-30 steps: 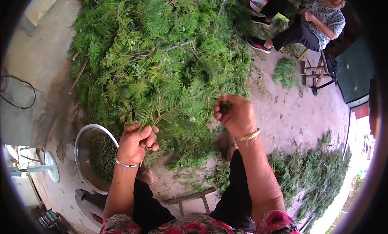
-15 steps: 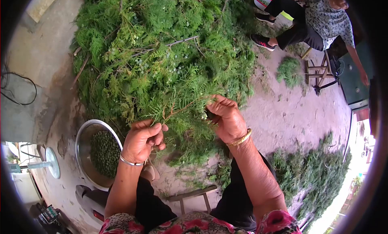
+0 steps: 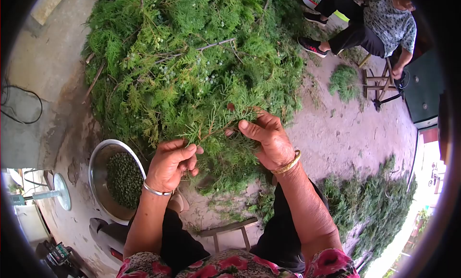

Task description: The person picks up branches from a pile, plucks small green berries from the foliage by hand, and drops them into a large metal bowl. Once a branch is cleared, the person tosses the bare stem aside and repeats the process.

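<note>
The largest thing is a loose heap of leafy green branches (image 3: pixel 192 61), piled on the floor (image 3: pixel 331 138) from the middle to the far side. Brown twigs and small pale-green cones show among its foliage. A lower spread of greenery (image 3: pixel 374 210) lies near, on the right. At the far right another person (image 3: pixel 391 23) sits beside a wooden stool frame (image 3: pixel 379 86).

Near left, beside the heap, a metal basin (image 3: pixel 91 174) holds many small green cones (image 3: pixel 125 179). A tuft of foliage (image 3: pixel 343 83) lies on the floor at the far right, and beyond it is a red-rimmed bowl (image 3: pixel 305 0).

Between the hands, above the near edge of the heap, is a slender sprig (image 3: pixel 209 133). The left hand (image 3: pixel 168 170) pinches its stem end between thumb and fingertips. The right hand (image 3: pixel 276 143) is half curled at the sprig's other side, its fingertips partly hidden by foliage; whether it grips anything I cannot tell.

The sprig looks very light, its brown stem thin and springy, its leafy tips soft and easily bent. The bare stem end seems the surest place to hold; the side shoots would likely flex or tear. The cones look small, firm and roundish, apt to roll, so a fingertip pinch should suit them.
</note>
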{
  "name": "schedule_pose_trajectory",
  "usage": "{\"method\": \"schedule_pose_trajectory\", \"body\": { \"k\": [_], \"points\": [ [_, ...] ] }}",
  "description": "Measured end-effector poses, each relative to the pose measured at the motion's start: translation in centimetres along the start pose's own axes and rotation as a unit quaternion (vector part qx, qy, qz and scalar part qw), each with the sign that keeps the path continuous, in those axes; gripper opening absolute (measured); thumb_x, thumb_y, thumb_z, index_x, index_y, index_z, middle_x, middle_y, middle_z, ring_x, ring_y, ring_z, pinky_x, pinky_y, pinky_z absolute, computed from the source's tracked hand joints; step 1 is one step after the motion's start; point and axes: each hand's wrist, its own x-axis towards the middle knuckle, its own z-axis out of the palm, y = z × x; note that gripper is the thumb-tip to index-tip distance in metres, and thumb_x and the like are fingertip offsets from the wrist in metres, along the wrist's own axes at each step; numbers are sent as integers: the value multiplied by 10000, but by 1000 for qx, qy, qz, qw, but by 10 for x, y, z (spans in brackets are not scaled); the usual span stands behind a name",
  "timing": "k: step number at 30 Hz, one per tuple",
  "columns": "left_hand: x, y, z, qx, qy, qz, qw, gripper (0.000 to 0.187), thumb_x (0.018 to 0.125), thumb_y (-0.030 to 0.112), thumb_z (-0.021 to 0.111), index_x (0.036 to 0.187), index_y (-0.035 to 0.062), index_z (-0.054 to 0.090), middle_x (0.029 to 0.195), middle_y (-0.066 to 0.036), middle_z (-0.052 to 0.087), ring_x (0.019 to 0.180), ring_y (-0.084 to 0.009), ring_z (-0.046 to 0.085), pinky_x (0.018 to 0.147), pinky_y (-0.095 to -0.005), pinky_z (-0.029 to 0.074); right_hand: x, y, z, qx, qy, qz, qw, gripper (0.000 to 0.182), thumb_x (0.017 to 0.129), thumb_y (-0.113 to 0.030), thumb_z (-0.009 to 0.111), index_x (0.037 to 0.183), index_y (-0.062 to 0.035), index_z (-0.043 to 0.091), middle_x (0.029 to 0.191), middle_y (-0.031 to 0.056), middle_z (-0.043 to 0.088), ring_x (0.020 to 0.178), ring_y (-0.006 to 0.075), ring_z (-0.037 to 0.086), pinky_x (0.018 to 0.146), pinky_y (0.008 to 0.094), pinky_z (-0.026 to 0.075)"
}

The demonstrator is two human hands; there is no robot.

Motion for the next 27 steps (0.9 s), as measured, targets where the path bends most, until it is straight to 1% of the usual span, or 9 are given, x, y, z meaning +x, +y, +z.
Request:
{"method": "schedule_pose_trajectory", "body": {
  "k": [3,10,13,15,16,18,21,24,27],
  "points": [
    [0,1,-3,-40,-26,-14,999,138,830,91,593,816,-46,607,570,-53,520,461,-94,411,467,-302,435,0,-3,0,-5,-10,-43,999,279,822,-15,602,1089,18,528,971,98,637,860,155,609,777,285,474],
    [0,0,-4,-105,-74,-50,990,171,834,127,589,809,-42,595,531,-55,466,461,-107,385,463,-318,397,-5,-12,0,61,-37,-29,997,237,805,8,612,1039,-1,576,993,69,633,848,157,612,795,283,461],
    [1,-2,-4,-87,-86,-46,991,204,831,194,600,814,-8,575,517,-36,438,475,-107,368,470,-299,355,-5,-11,-7,64,-46,-57,995,172,788,0,638,955,1,598,941,70,639,792,138,608,743,261,467],
    [1,-1,-1,-79,-67,-39,994,205,831,194,601,813,-8,575,518,-34,441,475,-106,369,470,-298,355,0,-9,-10,-19,-25,0,1000,75,780,2,649,796,-12,577,786,36,612,686,90,558,628,231,442],
    [1,-1,0,-72,-47,-32,996,205,831,194,603,811,-8,576,519,-32,443,474,-106,370,469,-297,354,-2,-12,-6,-20,-24,0,1000,75,780,2,649,796,-12,577,786,36,612,686,90,558,628,231,442],
    [1,-2,1,-57,-33,-25,997,200,832,188,602,813,-10,576,521,-32,449,471,-105,370,469,-297,356,-6,-18,8,-27,55,18,998,210,771,-16,665,648,-52,499,632,-13,519,567,51,466,495,225,374],
    [1,-2,1,-37,-14,-12,999,195,833,177,601,817,-16,577,524,-34,457,462,-104,367,468,-297,359,-1,-9,-8,-78,67,18,994,311,755,-38,685,571,-81,437,550,-40,438,490,46,399,435,237,327],
    [1,-3,3,-29,-7,-7,1000,197,832,173,603,820,-22,578,526,-38,465,458,-101,367,466,-297,364,0,-10,-10,-177,72,4,982,352,736,-62,704,534,-90,418,512,-44,415,457,46,375,409,243,304],
    [1,-3,4,-23,-5,-5,1000,197,833,169,601,816,-26,578,530,-41,473,460,-100,378,465,-300,375,-2,-12,-5,-171,89,15,981,379,734,-68,704,516,-98,395,506,-48,393,472,38,357,419,239,276]
  ]
}}
